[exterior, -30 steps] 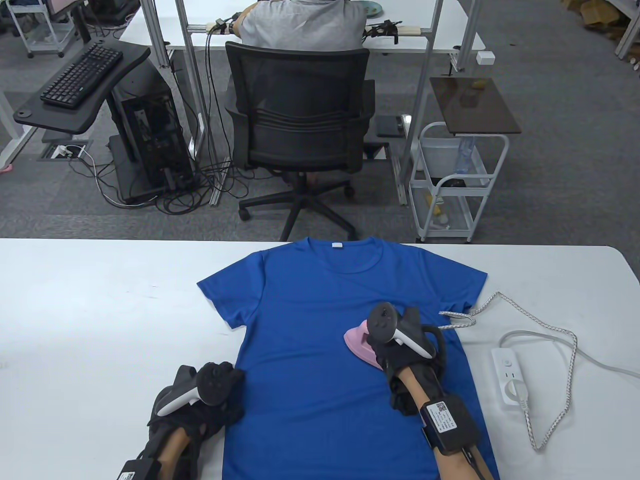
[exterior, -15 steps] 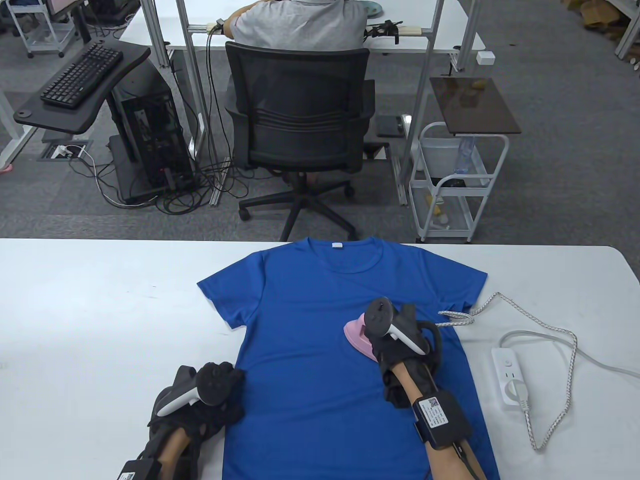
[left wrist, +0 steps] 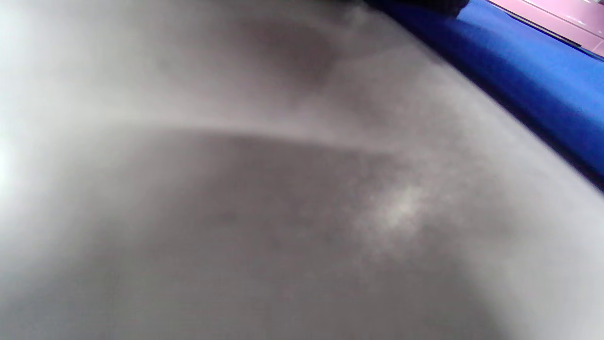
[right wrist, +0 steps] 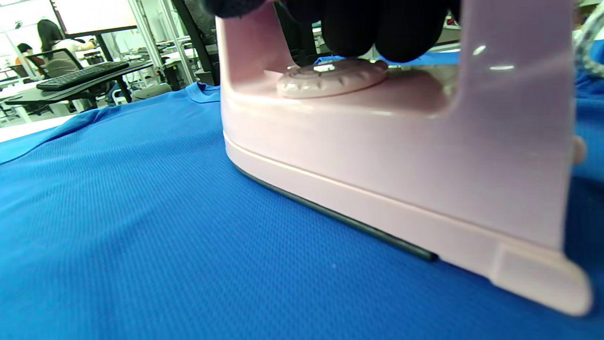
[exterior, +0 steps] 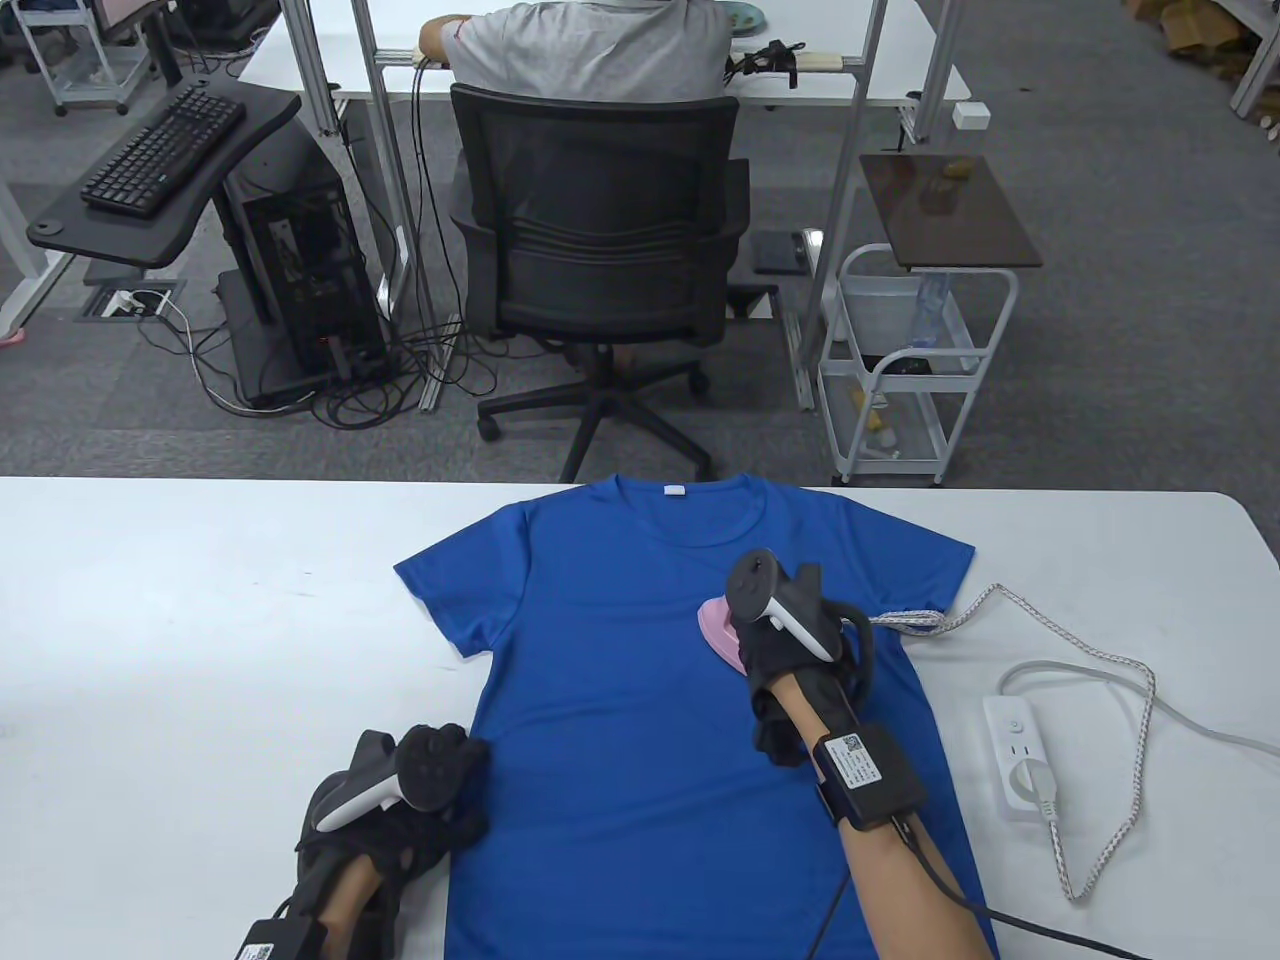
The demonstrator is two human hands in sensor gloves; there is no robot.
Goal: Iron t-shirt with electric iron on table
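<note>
With my right hand (exterior: pixel 790 640) fingers wrapped round its handle, I had slid the pale pink plastic electric iron (exterior: pixel 718 622) up the flat blue mesh-knit t-shirt (exterior: pixel 640 720) toward the chest, so that pass was advancing, while my left hand (exterior: pixel 400 810) rested at the hem edge, its finger spread hidden.

Glossy smooth pink plastic iron (right wrist: pixel 396 156) on a matt, fine-knit blue cloth t-shirt (right wrist: pixel 141 226).

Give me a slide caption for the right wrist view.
Gloved right hand grips the pink electric iron, soleplate flat on the blue t-shirt.

Blurred grey table (left wrist: pixel 236 212) fills the view, blue t-shirt (left wrist: pixel 533 89) at upper right.
</note>
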